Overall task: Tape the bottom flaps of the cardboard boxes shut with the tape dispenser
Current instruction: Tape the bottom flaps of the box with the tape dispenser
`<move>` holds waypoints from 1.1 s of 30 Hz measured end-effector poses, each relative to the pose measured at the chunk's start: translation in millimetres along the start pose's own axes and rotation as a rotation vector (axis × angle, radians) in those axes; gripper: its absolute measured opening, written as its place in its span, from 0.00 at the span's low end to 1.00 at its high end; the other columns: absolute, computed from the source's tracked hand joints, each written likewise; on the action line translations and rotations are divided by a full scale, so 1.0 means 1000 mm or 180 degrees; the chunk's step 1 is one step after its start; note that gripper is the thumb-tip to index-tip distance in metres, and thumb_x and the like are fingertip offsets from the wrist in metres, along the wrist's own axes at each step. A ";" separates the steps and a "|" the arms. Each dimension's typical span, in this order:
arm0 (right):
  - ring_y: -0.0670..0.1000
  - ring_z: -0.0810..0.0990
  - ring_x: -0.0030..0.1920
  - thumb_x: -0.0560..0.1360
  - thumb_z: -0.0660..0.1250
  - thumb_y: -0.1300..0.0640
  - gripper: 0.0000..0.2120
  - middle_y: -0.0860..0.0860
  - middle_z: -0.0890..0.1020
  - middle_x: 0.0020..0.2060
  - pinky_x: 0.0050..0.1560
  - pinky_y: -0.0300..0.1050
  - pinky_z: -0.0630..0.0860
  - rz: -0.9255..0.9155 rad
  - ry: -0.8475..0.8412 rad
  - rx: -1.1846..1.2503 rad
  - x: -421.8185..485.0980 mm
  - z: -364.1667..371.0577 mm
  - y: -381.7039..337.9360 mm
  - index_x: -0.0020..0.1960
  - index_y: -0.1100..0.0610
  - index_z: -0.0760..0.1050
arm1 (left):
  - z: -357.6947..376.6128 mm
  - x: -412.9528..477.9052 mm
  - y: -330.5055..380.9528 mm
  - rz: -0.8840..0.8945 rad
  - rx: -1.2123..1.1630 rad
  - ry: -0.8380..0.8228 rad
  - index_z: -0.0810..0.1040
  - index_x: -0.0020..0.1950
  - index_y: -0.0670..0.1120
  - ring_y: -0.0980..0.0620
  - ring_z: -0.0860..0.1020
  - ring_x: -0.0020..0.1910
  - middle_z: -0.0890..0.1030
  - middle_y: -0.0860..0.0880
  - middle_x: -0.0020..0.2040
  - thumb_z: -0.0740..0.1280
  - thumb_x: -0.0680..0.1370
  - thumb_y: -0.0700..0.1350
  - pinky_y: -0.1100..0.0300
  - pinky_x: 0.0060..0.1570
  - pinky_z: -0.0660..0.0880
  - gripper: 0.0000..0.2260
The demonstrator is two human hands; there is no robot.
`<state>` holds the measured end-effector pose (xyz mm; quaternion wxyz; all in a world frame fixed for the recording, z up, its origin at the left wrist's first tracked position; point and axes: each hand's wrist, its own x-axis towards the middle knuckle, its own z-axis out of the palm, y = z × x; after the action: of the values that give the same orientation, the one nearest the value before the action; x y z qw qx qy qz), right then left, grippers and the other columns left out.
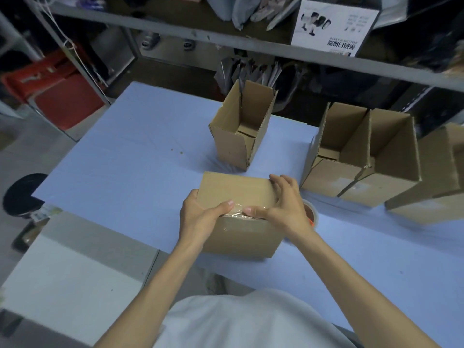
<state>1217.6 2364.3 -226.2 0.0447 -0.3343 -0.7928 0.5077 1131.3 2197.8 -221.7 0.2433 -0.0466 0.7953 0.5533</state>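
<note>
Gripping the cardboard box (pixel 236 190), left hand (pixel 200 218) and right hand (pixel 283 207) flank it.

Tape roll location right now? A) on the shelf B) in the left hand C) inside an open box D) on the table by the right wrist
D: the tape roll sits on the table behind the right hand, beside the box; the left hand holds only the box.

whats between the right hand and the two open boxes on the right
Head view: a tape dispenser, partly hidden behind the right hand, then bare table up to the boxes.
</note>
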 end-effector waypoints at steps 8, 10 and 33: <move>0.48 0.63 0.71 0.72 0.68 0.69 0.31 0.48 0.62 0.72 0.67 0.45 0.68 -0.0033 0.0269 0.0658 -0.003 -0.006 -0.008 0.71 0.52 0.68 | -0.007 0.002 -0.002 0.0146 0.0041 -0.0025 0.64 0.62 0.54 0.53 0.81 0.45 0.80 0.51 0.52 0.81 0.62 0.55 0.59 0.41 0.76 0.36; 0.48 0.65 0.69 0.73 0.70 0.61 0.23 0.49 0.68 0.67 0.66 0.39 0.62 -0.0972 0.0791 0.0005 -0.012 -0.001 -0.012 0.67 0.51 0.73 | -0.002 0.004 0.002 0.0334 0.0346 0.0083 0.60 0.66 0.56 0.55 0.76 0.48 0.71 0.50 0.58 0.78 0.66 0.57 0.64 0.40 0.71 0.36; 0.53 0.84 0.45 0.72 0.74 0.58 0.07 0.49 0.85 0.47 0.35 0.47 0.80 -0.2772 0.1006 -0.1388 0.017 0.005 0.006 0.50 0.57 0.84 | 0.023 0.020 0.010 0.3109 0.1957 0.0561 0.83 0.40 0.45 0.47 0.73 0.38 0.76 0.49 0.35 0.64 0.73 0.35 0.54 0.35 0.71 0.09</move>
<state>1205.0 2371.8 -238.8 0.3007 -0.0473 -0.9296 0.2080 1117.5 2226.1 -228.1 -0.1048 0.3524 0.8659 0.3392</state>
